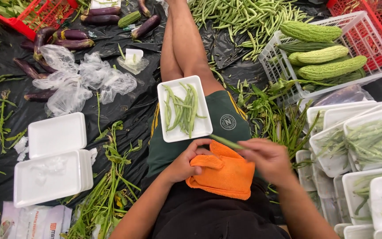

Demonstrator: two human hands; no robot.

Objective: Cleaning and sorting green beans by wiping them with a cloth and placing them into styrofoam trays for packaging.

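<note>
A: Nearest the lens, low in the middle of the frame, an orange cloth (224, 175) lies across the person's lap. What are the hands doing with it?

B: The left hand (186, 163) presses down on the cloth's left edge, fingers curled over a fold of it. The right hand (267, 158), just right of center, pinches one green bean (226, 142) between thumb and fingertips; the bean slants up toward the left, above the cloth.

A: And just above that?

B: A white foam tray (184, 109) rests on the person's thigh at the center of the frame, with a small bunch of green beans laid lengthwise in it.

A: What lies around?

B: At lower left, a stack of empty foam trays (51, 159) sits on black plastic sheeting (124, 110). Crumpled clear bags (74, 82) and purple eggplants (69, 42) lie at upper left. A loose heap of beans (244, 17) spreads across the top center. At upper right, a white crate (284, 71) holds bitter gourds (328, 62). Down the right edge, filled trays (363, 141) of beans are piled together.
</note>
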